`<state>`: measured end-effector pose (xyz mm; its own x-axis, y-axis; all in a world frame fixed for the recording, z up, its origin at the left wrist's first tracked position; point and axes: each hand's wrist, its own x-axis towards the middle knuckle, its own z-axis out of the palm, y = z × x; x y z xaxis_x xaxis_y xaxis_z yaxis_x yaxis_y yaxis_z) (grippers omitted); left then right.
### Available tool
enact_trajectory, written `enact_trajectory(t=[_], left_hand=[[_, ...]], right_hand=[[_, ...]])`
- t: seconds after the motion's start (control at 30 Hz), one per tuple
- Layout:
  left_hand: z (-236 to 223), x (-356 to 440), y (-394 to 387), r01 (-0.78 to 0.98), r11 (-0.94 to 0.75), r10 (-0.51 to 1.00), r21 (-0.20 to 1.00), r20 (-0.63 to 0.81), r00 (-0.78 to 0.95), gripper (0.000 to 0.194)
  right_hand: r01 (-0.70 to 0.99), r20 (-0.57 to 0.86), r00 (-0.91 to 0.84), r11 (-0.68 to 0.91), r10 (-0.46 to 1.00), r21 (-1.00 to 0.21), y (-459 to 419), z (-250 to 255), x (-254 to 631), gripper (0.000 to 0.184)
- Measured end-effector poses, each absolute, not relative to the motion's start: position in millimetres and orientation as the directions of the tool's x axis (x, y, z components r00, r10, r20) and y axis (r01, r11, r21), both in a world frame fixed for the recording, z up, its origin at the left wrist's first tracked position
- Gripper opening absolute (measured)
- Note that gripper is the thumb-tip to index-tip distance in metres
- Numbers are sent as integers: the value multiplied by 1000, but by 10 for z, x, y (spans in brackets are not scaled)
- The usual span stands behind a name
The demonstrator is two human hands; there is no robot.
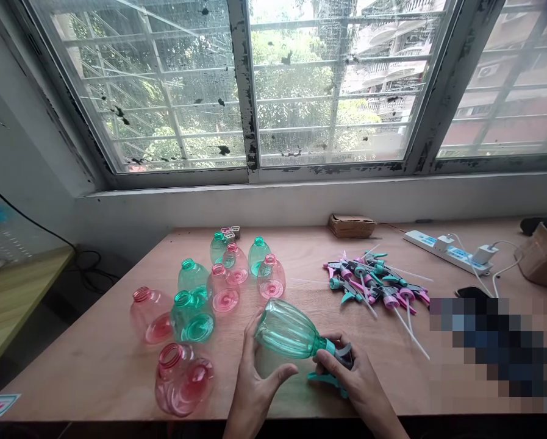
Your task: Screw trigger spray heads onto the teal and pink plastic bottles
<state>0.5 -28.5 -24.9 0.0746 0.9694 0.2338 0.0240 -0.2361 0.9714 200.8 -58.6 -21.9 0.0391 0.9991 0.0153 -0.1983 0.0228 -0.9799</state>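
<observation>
A clear green spray bottle [288,329] lies tilted on its side in the air above the table's front. My right hand [353,372] is closed round its neck and the grey-and-teal trigger sprayer head [335,360], with the thumb on the collar. At the bottle's base is my left hand [258,366], its fingers behind the base and its thumb stretched out apart from it; whether the fingers touch is unclear. Left of my hands stand several uncapped bottles, among them a pink bottle [184,381] and a green bottle [192,318].
A heap of pink and teal trigger sprayer heads [374,280] with thin tubes lies to the right. Behind it are a cardboard box [352,225] and a white power strip [447,252] with plugs. A blurred patch [506,347] covers the right front. The window stands behind the table [94,366].
</observation>
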Motion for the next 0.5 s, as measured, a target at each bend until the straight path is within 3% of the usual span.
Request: enact_trajectory(t=[0.3, 0.5], left_hand=[[-247, 24, -255, 45, -233, 972, 972, 232, 25, 76], [-257, 8, -280, 34, -248, 967, 968, 246, 62, 83]], right_hand=[[-194, -2, 56, 9, 998, -981, -600, -246, 2004, 34], [-216, 9, 13, 11, 1000, -976, -581, -282, 2026, 35]])
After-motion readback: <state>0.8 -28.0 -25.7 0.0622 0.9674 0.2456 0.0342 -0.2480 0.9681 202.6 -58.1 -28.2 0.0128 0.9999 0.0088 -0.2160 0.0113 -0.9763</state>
